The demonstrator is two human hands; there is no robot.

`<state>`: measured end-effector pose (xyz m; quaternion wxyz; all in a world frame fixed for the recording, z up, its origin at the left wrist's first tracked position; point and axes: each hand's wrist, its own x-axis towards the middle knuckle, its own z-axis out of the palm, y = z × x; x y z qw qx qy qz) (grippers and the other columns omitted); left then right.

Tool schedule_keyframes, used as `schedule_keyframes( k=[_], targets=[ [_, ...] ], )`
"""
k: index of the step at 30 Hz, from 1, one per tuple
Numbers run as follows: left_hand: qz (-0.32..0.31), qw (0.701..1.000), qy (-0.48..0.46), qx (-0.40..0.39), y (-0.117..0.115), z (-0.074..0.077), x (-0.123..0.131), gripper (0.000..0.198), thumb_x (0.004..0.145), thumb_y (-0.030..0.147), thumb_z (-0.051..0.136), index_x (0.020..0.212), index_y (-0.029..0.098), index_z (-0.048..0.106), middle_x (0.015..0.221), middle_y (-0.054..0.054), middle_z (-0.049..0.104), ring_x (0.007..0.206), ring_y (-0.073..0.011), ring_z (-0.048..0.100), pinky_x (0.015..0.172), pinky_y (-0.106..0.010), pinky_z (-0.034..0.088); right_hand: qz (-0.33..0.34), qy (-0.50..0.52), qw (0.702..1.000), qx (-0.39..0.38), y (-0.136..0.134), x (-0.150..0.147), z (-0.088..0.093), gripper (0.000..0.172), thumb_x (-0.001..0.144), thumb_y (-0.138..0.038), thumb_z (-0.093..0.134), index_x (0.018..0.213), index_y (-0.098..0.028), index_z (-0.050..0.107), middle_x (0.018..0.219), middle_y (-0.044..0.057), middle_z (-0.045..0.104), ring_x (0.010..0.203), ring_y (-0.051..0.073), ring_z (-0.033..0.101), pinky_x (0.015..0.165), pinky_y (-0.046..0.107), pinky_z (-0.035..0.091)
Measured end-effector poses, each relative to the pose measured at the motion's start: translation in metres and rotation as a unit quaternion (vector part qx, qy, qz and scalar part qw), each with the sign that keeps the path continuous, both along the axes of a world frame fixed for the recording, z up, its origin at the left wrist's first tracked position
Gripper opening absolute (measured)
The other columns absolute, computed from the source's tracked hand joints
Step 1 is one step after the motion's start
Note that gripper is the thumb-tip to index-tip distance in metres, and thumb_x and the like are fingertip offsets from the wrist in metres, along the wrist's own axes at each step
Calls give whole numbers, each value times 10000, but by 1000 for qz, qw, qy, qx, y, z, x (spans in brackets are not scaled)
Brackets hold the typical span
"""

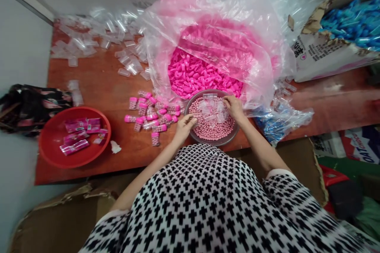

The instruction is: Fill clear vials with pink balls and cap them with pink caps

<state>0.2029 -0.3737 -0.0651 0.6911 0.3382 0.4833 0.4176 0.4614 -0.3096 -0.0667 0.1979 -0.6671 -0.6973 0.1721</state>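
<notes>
A grey bowl (190, 104) full of small round pink beads (212, 130) stands at the table's front edge, close to my body. Several short clear plastic tubes (210, 106) lie on the beads. My left hand (184, 127) is at the bowl's left rim, fingers pinched together; what they hold is too small to make out. Over the right side of the bowl, my right hand (234, 107) has its fingers curled in beside the tubes, and their tips are partly hidden. Left of the bowl lies a pile of bead-filled clear tubes with pink caps (152, 114).
Behind the bowl, a large clear bag (258, 47) holds bright pink caps (202, 75). Loose clear tubes (84, 43) lie back left. A red basin (47, 152) with pink packets is left. A sack of blue pieces (353, 23) and a blue-filled bag (273, 122) are right.
</notes>
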Motion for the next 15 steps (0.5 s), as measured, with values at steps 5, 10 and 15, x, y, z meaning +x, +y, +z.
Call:
schedule_keyframes(
  k=[5, 10, 15],
  targets=[
    [11, 1000, -8, -3, -8, 4, 3, 447, 667, 414, 716, 1017, 148, 637, 953, -47, 686, 773, -157, 635, 804, -376, 551, 45, -93, 995, -3, 23, -36, -4, 291, 912, -240, 426, 1086, -184, 652, 1095, 107, 652, 1000, 230, 568, 867, 342, 429],
    [14, 1000, 5, 10, -7, 8, -6, 443, 677, 429, 707, 1019, 155, 640, 998, -65, 688, 807, -174, 641, 785, -372, 559, 101, -153, 982, -50, 42, -51, -6, 308, 895, -181, 426, 1105, -156, 650, 1119, 154, 634, 1027, 271, 548, 877, 382, 408],
    [26, 1000, -1, 4, -9, 6, -13, 437, 676, 420, 712, 1017, 156, 643, 1017, -72, 690, 827, -179, 647, 796, -374, 559, 33, -85, 995, -36, 32, -26, -9, 303, 866, -180, 454, 1092, -142, 653, 1107, 134, 649, 1022, 249, 564, 897, 375, 418]
  ],
)
